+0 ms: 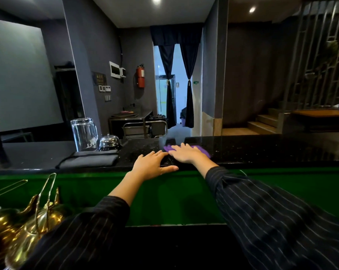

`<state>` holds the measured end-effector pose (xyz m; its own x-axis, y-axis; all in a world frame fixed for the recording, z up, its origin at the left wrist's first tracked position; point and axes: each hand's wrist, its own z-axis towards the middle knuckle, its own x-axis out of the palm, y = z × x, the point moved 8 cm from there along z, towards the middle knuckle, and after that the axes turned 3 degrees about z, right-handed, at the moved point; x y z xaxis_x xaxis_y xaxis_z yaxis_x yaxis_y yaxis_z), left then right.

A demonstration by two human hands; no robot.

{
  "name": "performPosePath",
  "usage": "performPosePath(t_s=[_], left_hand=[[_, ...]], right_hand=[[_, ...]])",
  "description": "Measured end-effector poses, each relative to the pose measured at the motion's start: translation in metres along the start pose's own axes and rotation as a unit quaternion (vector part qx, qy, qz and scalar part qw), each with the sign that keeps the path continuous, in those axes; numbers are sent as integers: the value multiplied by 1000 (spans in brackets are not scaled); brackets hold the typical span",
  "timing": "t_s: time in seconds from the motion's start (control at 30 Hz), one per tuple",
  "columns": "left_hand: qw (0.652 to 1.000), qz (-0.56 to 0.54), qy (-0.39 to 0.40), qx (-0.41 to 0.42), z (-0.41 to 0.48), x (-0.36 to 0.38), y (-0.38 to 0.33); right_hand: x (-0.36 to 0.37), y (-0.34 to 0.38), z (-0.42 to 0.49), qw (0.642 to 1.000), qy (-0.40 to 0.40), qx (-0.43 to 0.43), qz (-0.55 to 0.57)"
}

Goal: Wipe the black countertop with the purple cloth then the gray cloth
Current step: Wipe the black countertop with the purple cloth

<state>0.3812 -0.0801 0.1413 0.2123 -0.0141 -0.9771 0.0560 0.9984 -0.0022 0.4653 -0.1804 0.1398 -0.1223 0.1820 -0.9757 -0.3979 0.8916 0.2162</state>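
Purple cloth (198, 148): centre frame, flat on black countertop (262, 151), long axis runs left-right, mostly hidden under right hand.
Right hand (186, 153): flat, fingers spread, palm pressing on cloth.
Left hand (152, 166): spread flat at counter's near edge, just left of right hand, holds nothing.
Gray cloth (87, 160): folded, left-centre, long axis left-right, well apart from purple one.
Behind gray cloth: glass pitcher (84, 134), silver bell (108, 141).
Lower left: brass pots (26, 217), off the counter.
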Motion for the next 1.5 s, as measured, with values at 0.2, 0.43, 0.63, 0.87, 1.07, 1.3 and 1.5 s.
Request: performPosePath(t_s=[0.2, 0.43, 0.63, 0.87, 1.07, 1.3, 1.5], left_hand=[[981, 73, -178, 6, -31, -4, 18], [953, 71, -295, -30, -37, 7, 26], [971, 67, -227, -28, -35, 8, 28], [985, 44, -164, -16, -44, 7, 29], [987, 72, -140, 19, -77, 12, 41], [997, 39, -61, -23, -73, 13, 49], [998, 58, -13, -36, -67, 10, 46]], right_hand=[[-13, -67, 25, 1000, -1, 8, 21], [-20, -130, 78, 991, 4, 137, 11], [-3, -29, 100, 998, 32, 47, -13], [20, 73, 34, 990, 64, -123, -4], [-2, -21, 0, 998, 18, -64, 15], [-12, -90, -2, 995, 0, 100, 19], [-3, -8, -3, 998, -22, 51, -8]])
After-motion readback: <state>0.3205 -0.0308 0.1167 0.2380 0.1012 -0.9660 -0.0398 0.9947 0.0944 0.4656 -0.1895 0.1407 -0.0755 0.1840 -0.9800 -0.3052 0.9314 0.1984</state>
